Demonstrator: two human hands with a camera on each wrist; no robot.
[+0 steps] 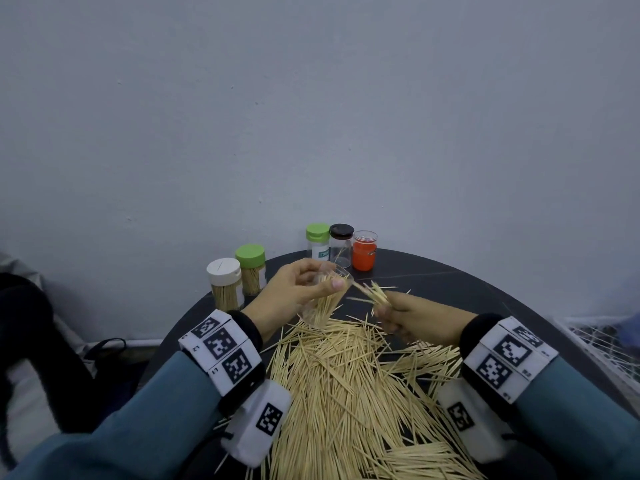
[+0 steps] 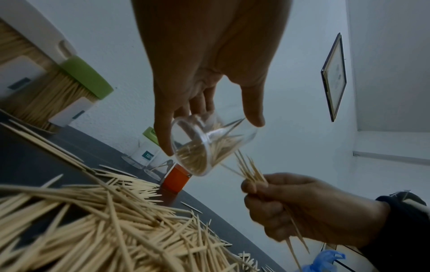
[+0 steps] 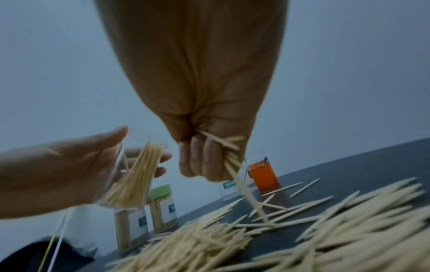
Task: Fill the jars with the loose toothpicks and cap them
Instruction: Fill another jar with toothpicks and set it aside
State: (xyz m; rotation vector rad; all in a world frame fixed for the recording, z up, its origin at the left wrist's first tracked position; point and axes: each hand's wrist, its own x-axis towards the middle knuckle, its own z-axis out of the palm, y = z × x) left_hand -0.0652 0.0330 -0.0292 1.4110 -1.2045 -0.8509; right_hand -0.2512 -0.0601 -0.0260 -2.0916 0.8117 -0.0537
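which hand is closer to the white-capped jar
Left. The left hand, holding a clear jar, hovers just right of the white-capped jar. The right hand, gripping toothpicks, is farther right.

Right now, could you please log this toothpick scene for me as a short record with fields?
left hand: holds the clear jar tilted, uncapped, partly filled with toothpicks
right hand: grips a bundle of toothpicks, tips pointed toward the jar's mouth
loose pile: many toothpicks spread on the dark table
filled jars: white-capped jar and green-capped jar, both packed full
back row: second green-capped jar, black-capped jar, orange jar
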